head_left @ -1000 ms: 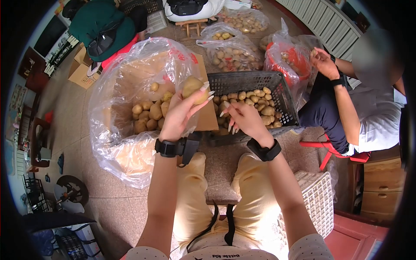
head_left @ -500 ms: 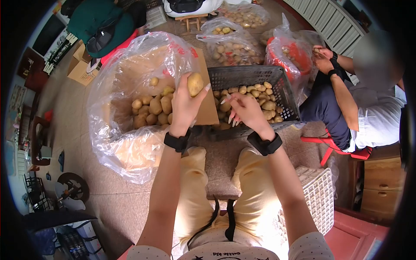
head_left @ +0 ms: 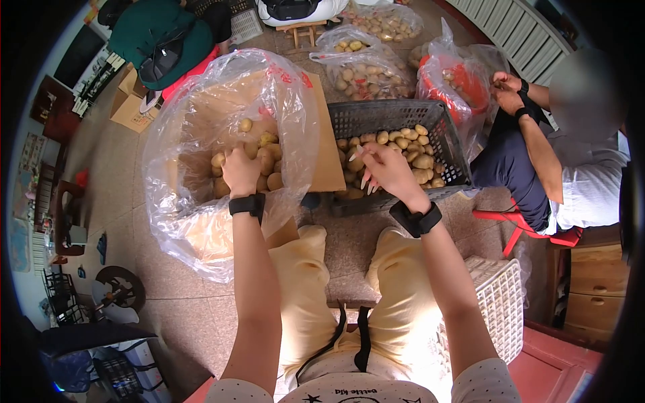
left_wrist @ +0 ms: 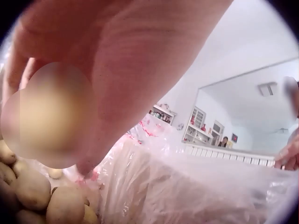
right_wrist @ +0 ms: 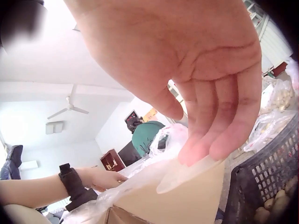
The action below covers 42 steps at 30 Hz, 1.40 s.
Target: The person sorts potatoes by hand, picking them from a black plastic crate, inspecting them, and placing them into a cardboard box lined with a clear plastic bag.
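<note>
My left hand (head_left: 242, 172) is down in the plastic-lined cardboard box, over a heap of potatoes (head_left: 266, 160). In the left wrist view its fingers curl round a potato (left_wrist: 56, 121), partly blurred, with more potatoes (left_wrist: 32, 190) just below. My right hand (head_left: 391, 176) hovers over the near left part of the black crate (head_left: 376, 109), which holds many smaller potatoes (head_left: 422, 161). Its fingers hang loosely bent and hold nothing; the right wrist view shows the bare palm and long nails.
A cardboard flap (head_left: 328, 141) stands between box and crate. Clear bags of potatoes (head_left: 369, 79) and a red tub (head_left: 470, 87) in plastic lie beyond. At right a person (head_left: 544, 148) sits on a red stool (head_left: 517, 225). A white basket (head_left: 497, 302) stands by my right leg.
My left hand, which held up a large potato near the flap, has gone left and down into the box; that potato is out of its grasp. The right hand stays over the crate.
</note>
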### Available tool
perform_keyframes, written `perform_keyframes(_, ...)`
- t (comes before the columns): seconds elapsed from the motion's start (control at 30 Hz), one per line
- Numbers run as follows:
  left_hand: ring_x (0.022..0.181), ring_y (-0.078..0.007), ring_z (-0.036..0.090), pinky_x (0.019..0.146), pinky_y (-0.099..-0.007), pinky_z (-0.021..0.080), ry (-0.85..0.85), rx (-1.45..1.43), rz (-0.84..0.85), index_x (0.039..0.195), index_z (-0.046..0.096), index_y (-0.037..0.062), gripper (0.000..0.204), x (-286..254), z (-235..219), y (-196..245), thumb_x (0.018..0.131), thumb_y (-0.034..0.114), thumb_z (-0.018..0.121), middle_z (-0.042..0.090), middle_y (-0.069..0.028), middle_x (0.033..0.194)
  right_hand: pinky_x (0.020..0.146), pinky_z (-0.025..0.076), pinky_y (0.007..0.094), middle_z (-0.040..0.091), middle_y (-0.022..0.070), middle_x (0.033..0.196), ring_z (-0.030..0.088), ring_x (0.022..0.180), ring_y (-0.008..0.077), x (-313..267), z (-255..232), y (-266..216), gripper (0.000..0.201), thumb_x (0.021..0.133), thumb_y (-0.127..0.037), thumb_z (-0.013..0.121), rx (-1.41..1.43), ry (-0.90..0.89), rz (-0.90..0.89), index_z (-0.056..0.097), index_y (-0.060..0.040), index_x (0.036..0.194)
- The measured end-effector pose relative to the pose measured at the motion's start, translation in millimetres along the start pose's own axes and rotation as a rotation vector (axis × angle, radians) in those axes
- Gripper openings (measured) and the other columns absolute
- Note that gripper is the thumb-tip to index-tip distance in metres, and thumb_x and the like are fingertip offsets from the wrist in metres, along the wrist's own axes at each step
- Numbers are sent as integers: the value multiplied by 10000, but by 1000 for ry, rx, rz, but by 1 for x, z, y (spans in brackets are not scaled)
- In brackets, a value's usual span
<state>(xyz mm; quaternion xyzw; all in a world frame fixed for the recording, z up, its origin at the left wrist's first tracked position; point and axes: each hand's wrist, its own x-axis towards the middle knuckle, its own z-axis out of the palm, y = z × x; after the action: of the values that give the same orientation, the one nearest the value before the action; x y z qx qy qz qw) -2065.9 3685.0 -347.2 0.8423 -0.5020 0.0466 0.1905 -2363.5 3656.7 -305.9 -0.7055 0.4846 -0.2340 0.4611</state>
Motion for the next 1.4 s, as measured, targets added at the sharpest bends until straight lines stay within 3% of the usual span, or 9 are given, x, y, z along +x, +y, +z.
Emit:
perform_keyframes(0.23, 1089, -322, 545, 879, -395, 456, -478, 110, -258, 1154, 577, 150, 450, 0, -3, -13, 729, 278, 652, 594, -125, 1149, 470, 446, 210, 591, 45, 606, 550, 479, 81, 2, -5, 10, 241, 918, -194, 456, 5, 3, -11, 581, -5, 1002)
perform_keyframes(0.4, 1048, -326, 575, 860, -416, 470, -461, 150, -235, 1114, 602, 114, 364, -3, -13, 4, 821, 322, 544, 599, -149, 1133, 471, 473, 240, 617, 82, 595, 585, 460, 139, 11, -24, 36, 255, 895, -214, 472, 138, 71, 80, 610, -8, 951)
perform_keyframes(0.53, 1001, -332, 588, 827, -405, 476, -190, 15, -86, 1103, 603, 102, 355, -7, -45, 41, 828, 315, 533, 631, -161, 1039, 459, 474, 233, 622, 78, 619, 594, 481, 131, 19, -51, 76, 289, 869, -249, 487, 154, 187, 276, 619, -2, 942)
perform_keyframes(0.6, 934, -294, 623, 778, -369, 488, -67, -415, 85, 1086, 601, 86, 335, -4, -49, 64, 816, 280, 552, 654, -144, 961, 459, 479, 250, 630, 79, 632, 597, 483, 138, 25, -63, 100, 300, 858, -270, 493, 144, 210, 315, 621, -13, 944)
perform_keyframes(0.73, 793, -232, 650, 706, -315, 493, -243, -877, 204, 1027, 613, 63, 251, -11, -32, 117, 813, 183, 558, 668, -104, 890, 513, 511, 274, 650, 85, 691, 624, 564, 161, 35, -86, 149, 362, 850, -353, 513, -48, 249, 451, 628, -30, 967)
perform_keyframes(0.83, 765, -211, 647, 679, -309, 494, -311, -787, 234, 1019, 598, 52, 232, -28, -31, 160, 833, 182, 555, 665, -100, 878, 796, 478, 421, 665, 170, 845, 629, 862, 343, 48, -97, 209, 364, 823, -333, 486, -360, 318, 600, 643, -32, 953)
perform_keyframes(0.93, 774, -211, 650, 680, -300, 497, -398, -772, 254, 1046, 586, 51, 241, -43, -20, 175, 843, 178, 553, 662, -106, 898, 809, 472, 435, 642, 206, 950, 599, 940, 377, 51, -103, 244, 346, 805, -293, 486, -461, 319, 626, 638, -24, 962)
perform_keyframes(1.2, 796, -216, 653, 668, -309, 511, -393, -756, 253, 1051, 573, 57, 221, -49, -19, 183, 860, 166, 549, 654, -101, 907, 824, 495, 411, 593, 147, 1124, 567, 1058, 283, 95, -80, 291, 276, 765, -184, 648, -817, -38, 501, 644, -105, 1029)
perform_keyframes(1.4, 804, -200, 641, 634, -303, 501, -435, -718, 237, 1091, 554, 70, 251, -41, -22, 180, 854, 155, 564, 643, -83, 940, 846, 479, 381, 613, 86, 1038, 556, 1046, 252, 116, -62, 310, 437, 654, -168, 760, -988, -266, 442, 612, -162, 1064)
